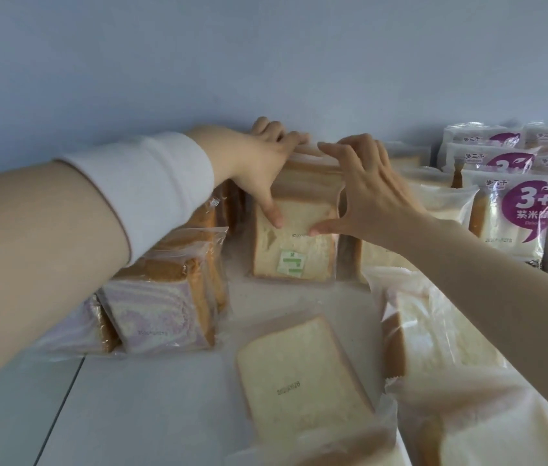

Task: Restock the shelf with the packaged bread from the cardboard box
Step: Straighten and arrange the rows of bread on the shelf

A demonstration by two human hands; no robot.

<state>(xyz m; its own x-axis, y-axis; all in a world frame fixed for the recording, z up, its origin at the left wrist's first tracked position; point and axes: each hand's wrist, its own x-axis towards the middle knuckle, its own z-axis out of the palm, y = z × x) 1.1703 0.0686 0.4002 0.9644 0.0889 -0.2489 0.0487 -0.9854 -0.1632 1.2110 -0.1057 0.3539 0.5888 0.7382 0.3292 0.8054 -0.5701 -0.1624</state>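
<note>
A clear-wrapped pack of white sliced bread point(294, 250) with a green sticker stands upright at the back of the white shelf point(151, 408). My left hand point(262, 163) grips its top left corner, thumb pressed on the front face. My right hand point(363, 190) grips the top right corner, thumb on the front. Another white bread pack point(303, 378) lies flat in front of it. The cardboard box is out of view.
Purple-swirl bread packs point(158, 314) stand at the left under my left forearm. Packs with purple labels point(515, 210) line the right back. More clear-wrapped loaves point(434, 334) lie at the right front. The blue-grey wall point(266, 62) closes the shelf behind.
</note>
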